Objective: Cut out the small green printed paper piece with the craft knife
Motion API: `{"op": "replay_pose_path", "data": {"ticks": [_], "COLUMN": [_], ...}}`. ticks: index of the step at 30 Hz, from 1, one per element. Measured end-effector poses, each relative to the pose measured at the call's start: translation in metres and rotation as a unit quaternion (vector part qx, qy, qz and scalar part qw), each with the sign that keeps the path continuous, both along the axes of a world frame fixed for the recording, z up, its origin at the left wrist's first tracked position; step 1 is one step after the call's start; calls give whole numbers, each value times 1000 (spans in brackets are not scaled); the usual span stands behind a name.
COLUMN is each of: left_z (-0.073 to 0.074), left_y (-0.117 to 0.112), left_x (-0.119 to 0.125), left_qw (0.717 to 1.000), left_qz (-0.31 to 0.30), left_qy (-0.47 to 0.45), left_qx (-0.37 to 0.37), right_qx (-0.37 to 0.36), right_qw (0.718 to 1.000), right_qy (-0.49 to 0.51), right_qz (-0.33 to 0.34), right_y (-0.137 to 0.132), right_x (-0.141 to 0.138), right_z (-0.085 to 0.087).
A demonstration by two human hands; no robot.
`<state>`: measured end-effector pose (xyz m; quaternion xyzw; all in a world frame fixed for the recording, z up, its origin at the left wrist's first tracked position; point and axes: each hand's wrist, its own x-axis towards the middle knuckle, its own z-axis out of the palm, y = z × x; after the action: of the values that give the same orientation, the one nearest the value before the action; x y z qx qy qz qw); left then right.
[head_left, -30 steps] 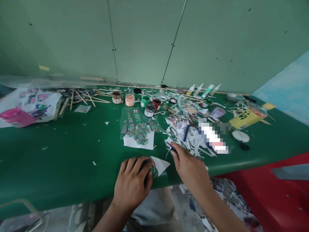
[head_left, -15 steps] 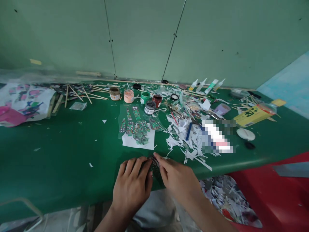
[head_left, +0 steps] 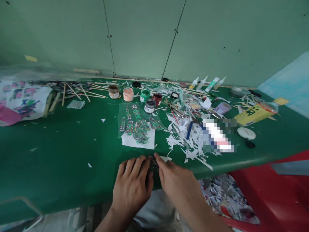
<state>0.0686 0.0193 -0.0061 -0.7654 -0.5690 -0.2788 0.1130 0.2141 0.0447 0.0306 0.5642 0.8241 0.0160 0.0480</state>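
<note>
At the table's front edge my left hand [head_left: 133, 182] and my right hand [head_left: 177, 180] meet over a small dark, shiny piece [head_left: 154, 161]. Fingers of my left hand are curled and pressed down against its left side. From the right, my right index finger stretches along it with the other fingers folded under. Most of the piece is covered, so its kind does not show. A corner of white paper [head_left: 167, 158] sticks out by my right knuckles. Just beyond lies a white sheet [head_left: 137, 141] with green patterned cut-outs [head_left: 142, 127] in clear film.
Open paint jars [head_left: 150, 105] stand behind the cut-outs. White paper scraps [head_left: 180, 145] and tools heap up at the right, near a yellow-labelled container [head_left: 256, 114]. Thin wooden sticks [head_left: 83, 93] lie at the back left. A scrap-filled bag [head_left: 229, 196] hangs below the edge.
The view has shifted slightly. My right index finger has moved a little over the dark piece, and more of the white paper corner shows beside it. My left hand stays nearly still.
</note>
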Motion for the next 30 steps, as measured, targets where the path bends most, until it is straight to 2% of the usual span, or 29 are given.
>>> {"op": "replay_pose_path", "data": {"ticks": [6,13,18,21,23,24,26,28,30], "left_z": [1,2,8,14,16,17,17,17,17], "left_y": [0,0,4,13,17,19,19,18,16], "left_x": [0,0,-7,-19,-27,-30,-32,-30,-28], "left_qw": [1000,1000,999,998,998,998,998,997,997], "left_qz": [6,-2,17,30,31,31,31,36,41], "left_qy": [6,23,5,26,40,44,51,55,58], "left_qx": [-5,-4,-36,-46,-44,-41,-34,-27,-20], "right_qx": [-18,56,157,181,192,207,258,308,304], "right_qw": [1000,998,980,963,955,949,931,903,883], "right_qy": [-4,16,115,164,184,199,246,295,318], "right_qz": [-9,9,47,113,133,126,71,-51,-162], "right_y": [-4,-5,18,35,45,50,62,75,85], "right_x": [-5,2,30,44,57,67,97,136,176], "right_z": [4,-7,-11,-18,-20,-19,-16,-13,-14]}}
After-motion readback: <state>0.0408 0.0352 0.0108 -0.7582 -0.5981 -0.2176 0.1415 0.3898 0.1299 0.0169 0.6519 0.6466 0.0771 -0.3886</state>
